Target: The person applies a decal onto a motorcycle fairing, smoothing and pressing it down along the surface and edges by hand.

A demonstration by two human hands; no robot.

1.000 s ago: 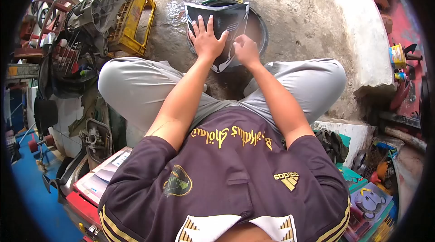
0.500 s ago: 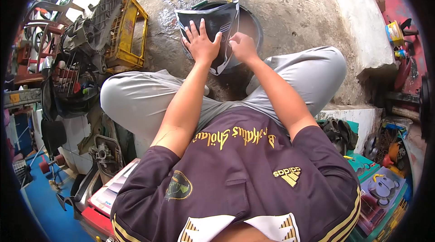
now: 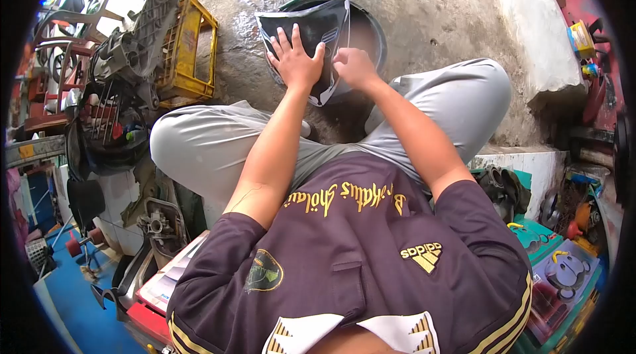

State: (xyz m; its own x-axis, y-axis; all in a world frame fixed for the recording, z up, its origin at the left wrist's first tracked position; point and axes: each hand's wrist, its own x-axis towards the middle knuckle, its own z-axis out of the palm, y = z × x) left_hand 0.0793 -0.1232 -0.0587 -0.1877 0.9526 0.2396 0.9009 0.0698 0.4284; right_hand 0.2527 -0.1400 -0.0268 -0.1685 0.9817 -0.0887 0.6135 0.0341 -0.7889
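A black panel with white edges and small stripe markings [image 3: 331, 19], like a piece of motorcycle bodywork, rests over a round dark basin [image 3: 380, 42] between my knees. My left hand [image 3: 295, 63] lies flat on the panel's face with its fingers spread. At the panel's right edge is my right hand [image 3: 356, 67], its fingers curled closed over the basin. Whatever those fingers pinch, if anything, is hidden. Brownish water seems to show in the basin on the right of the panel.
A yellow crate [image 3: 192, 49] stands on the left, with a grey metal engine part [image 3: 136, 49] against it. On my right is a low white ledge [image 3: 523, 172]. Packaged parts [image 3: 563, 271] lie beside my arm, and a red box [image 3: 149, 321] is on the left.
The panel's lower tip has shifted slightly up and right. My right hand has moved only a little along the edge, and my left hand stays spread on the panel.
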